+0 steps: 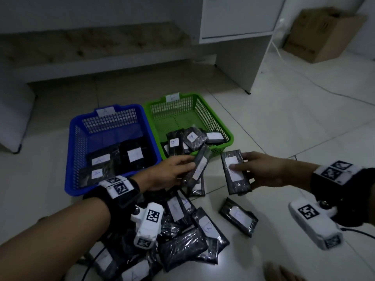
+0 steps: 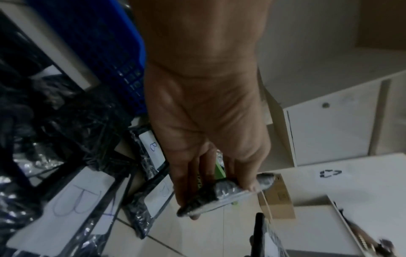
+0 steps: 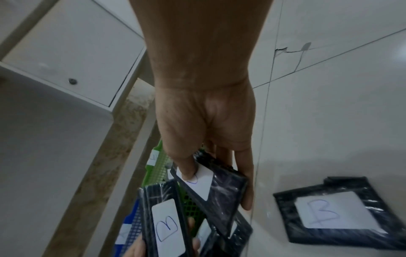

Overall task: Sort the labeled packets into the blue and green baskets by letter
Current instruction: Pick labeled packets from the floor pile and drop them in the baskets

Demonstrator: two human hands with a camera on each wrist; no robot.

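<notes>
two flat black plastic-wrapped packets in hand, each bearing a white paper label. item one: my left hand (image 1: 169, 172) grips a packet (image 1: 199, 165), fingers under one long edge and thumb over the other; it is tilted on edge, just in front of the near rim of the green basket; the right wrist view reads its label as "b". item two: my right hand (image 1: 261, 170) pinches a second packet (image 1: 235, 173), thumb pressed on the label, fingers curled round the far side; held face up above the tiled floor (image 1: 284, 126), beside the green basket's near right corner; its letter is mostly covered by my thumb, cannot tell which.

green plastic mesh basket (image 1: 203, 106): on the floor, white tag on its far rim, several black packets piled at its near end, two showing "b".

blue plastic mesh basket (image 1: 75, 142): touching the green one on its left side, white tag on the far rim, black packets at its near end, one showing "a".

unsorted heap of black packets (image 1: 182, 240): on the floor under my left forearm, labels "b" and "a" legible on some. one lone packet (image 1: 238, 217) lies apart on the floor, below my right hand.

brown cardboard box (image 1: 322, 35): far right, beside a white cabinet (image 1: 237, 17).
</notes>
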